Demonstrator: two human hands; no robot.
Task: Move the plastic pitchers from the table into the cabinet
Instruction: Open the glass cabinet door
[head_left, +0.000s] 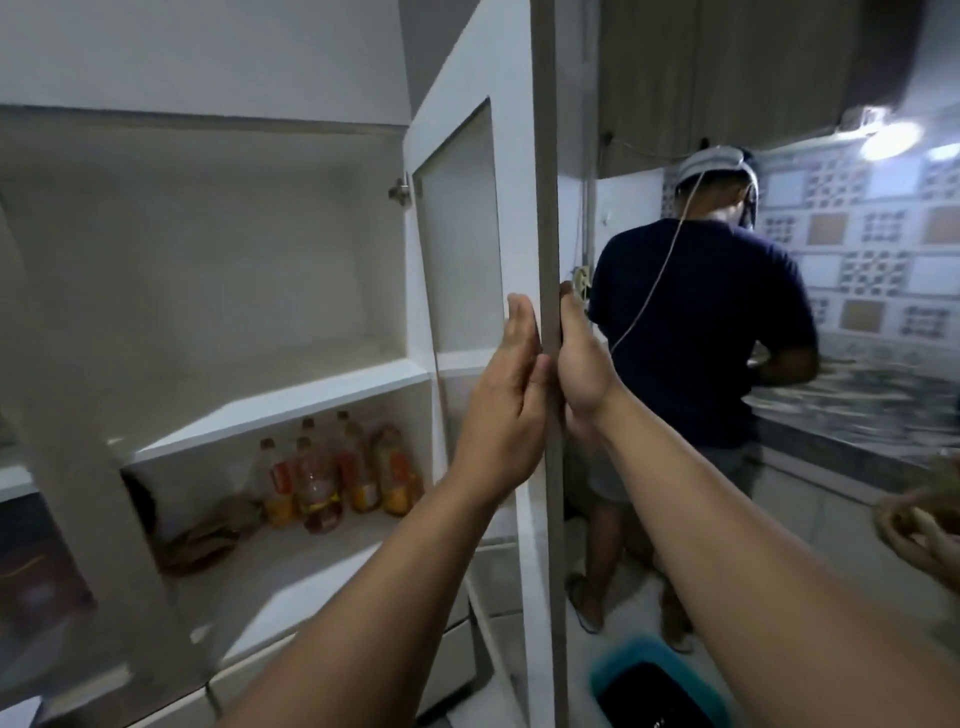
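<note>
Centrally, the white cabinet fills the left half of the frame, its tall door swung out toward the camera so the door's grey edge runs down the middle. Both hands meet on that edge at mid-frame: the left hand lies against the door's inner face with fingers straight and thumb at the edge, and the right hand wraps the edge from the outer side. No pitcher shows anywhere. Inside the cabinet, the upper shelf carries nothing, while the lower compartment holds several bottles of amber liquid beside crumpled brown paper. At lower right a blue basket sits on the floor.
</note>
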